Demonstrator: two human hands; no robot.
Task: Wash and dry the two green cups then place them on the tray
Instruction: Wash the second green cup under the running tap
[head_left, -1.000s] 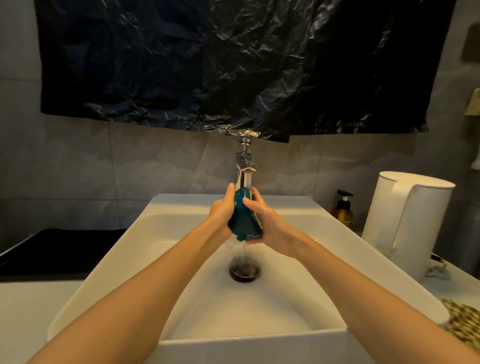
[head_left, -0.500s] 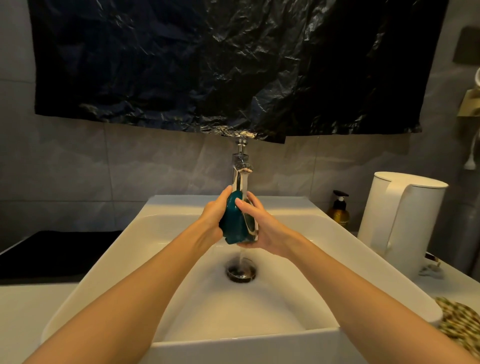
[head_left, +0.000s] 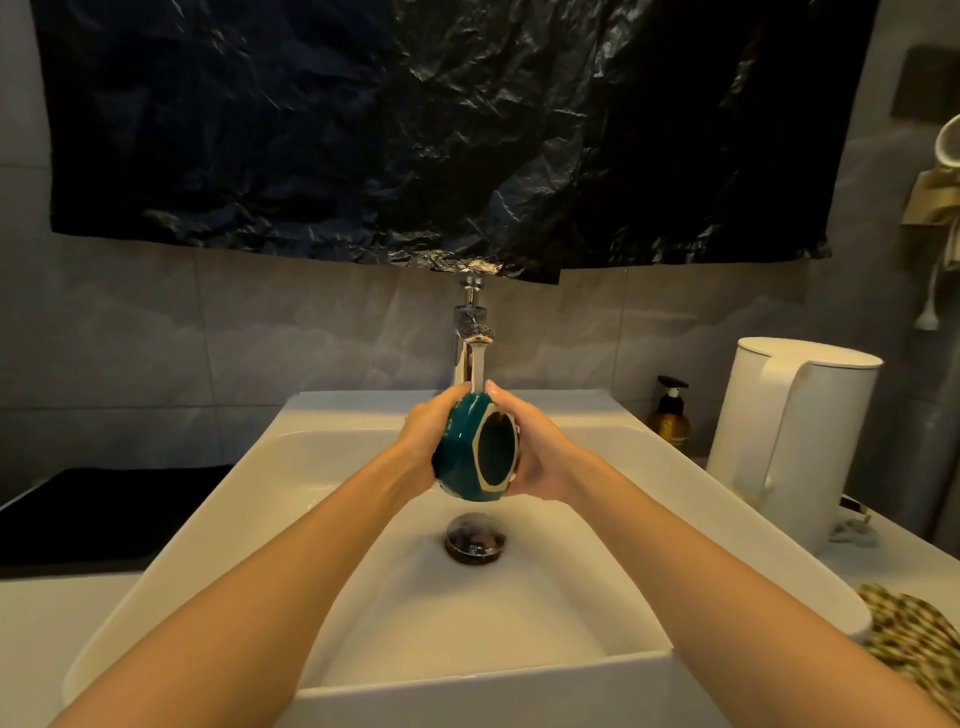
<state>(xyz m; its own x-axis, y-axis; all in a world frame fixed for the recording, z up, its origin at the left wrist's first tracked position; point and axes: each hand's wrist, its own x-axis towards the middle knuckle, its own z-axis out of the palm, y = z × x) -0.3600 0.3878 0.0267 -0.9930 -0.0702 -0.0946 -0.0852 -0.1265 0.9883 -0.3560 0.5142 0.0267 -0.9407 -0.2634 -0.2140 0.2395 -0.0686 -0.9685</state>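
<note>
Both hands curl round the green cup (head_left: 460, 452) and hold it over the white sink (head_left: 363, 691). The left hand (head_left: 423, 441) is on its round side and the right hand (head_left: 540, 457) is by its gold rim. The cup lies tipped between them, its mouth facing back, above the drain (head_left: 475, 538). Water falls onto it from the tap (head_left: 470, 338) behind.

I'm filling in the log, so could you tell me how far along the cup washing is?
Done: nothing visibly finished. In hand: the left hand and right hand hold one green cup under the running tap, over the sink. Left: drying it, washing the second cup, not in view, then traying both.
</note>
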